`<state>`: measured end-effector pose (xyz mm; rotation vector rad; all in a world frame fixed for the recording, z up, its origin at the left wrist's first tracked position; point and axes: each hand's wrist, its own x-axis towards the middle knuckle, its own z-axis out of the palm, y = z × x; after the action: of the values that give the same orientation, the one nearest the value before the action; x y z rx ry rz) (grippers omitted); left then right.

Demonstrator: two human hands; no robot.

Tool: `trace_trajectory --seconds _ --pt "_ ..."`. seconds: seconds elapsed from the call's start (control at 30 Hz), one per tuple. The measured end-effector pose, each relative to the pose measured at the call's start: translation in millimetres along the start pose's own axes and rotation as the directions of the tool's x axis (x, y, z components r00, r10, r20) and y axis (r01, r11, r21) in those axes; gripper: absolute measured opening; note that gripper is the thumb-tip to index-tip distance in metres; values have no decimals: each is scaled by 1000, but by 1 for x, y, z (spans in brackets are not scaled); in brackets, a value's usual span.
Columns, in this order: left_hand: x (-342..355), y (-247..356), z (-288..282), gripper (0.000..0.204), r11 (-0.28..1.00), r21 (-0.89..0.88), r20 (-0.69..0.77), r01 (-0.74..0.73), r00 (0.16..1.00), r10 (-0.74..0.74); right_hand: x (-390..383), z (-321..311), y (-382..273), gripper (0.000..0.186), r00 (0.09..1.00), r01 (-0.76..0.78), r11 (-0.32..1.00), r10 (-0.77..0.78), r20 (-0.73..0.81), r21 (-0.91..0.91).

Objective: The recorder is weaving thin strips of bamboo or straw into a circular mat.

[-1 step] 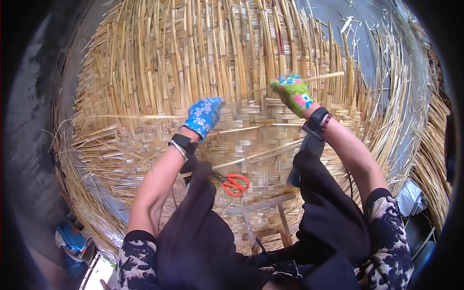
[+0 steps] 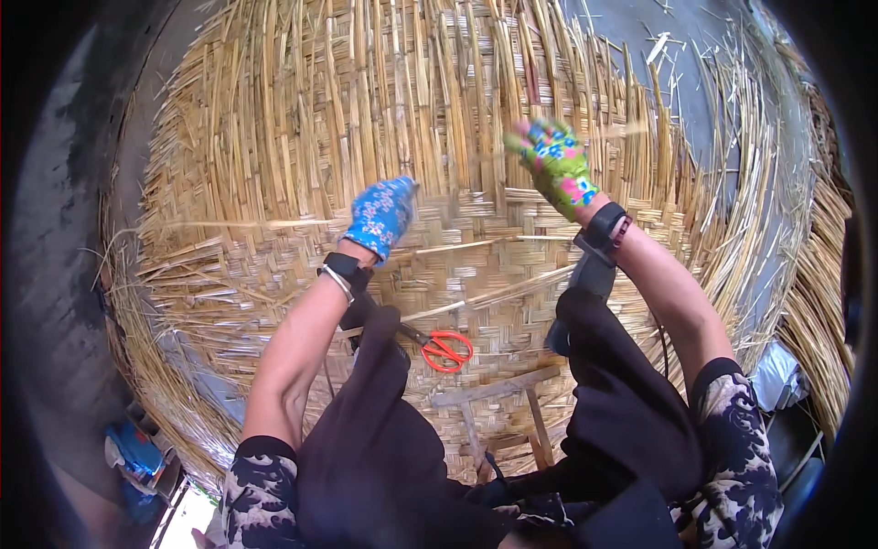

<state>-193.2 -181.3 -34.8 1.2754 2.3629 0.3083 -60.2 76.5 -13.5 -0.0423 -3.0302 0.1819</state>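
A woven mat of split reeds (image 2: 439,265) spreads out in front of me. My left hand (image 2: 380,220), in a blue flowered glove, is closed near the mat's middle. From its left side a pale reed strip (image 2: 265,223) reaches out over the mat, and the fingers seem to be round it. My right hand (image 2: 553,165), in a green flowered glove, is closed on a blurred reed strip (image 2: 626,130) whose end sticks out to the right. Whether both hands hold one strip I cannot tell. Orange-handled scissors (image 2: 445,351) lie between my legs.
Long reeds (image 2: 393,82) run lengthwise across the far part of the mat. A low wooden stool or frame (image 2: 494,388) stands between my knees. Bundled reeds (image 2: 819,274) and a white bag (image 2: 776,373) are at the right, over grey floor (image 2: 608,23).
My right hand has shifted slightly up and left, and its strip's end has risen with it. My left hand has moved slightly left and up.
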Motion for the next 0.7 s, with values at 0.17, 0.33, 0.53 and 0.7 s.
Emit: trace_trajectory --seconds 0.17,0.33,0.53,0.7 --pt "37 -26 -3 18 546 -769 54 333 885 -463 21 24 -10 36 933 -257 654 361 5 712" --pt "77 -32 -1 19 130 -942 199 310 827 -526 36 64 -6 46 776 -554 101 422 468 827" --pt "111 -41 11 18 119 -956 166 268 829 -534 58 80 3 56 832 -427 262 488 263 865" --pt "133 -40 1 20 177 -936 180 304 846 -502 90 81 3 56 738 -664 567 602 305 488"
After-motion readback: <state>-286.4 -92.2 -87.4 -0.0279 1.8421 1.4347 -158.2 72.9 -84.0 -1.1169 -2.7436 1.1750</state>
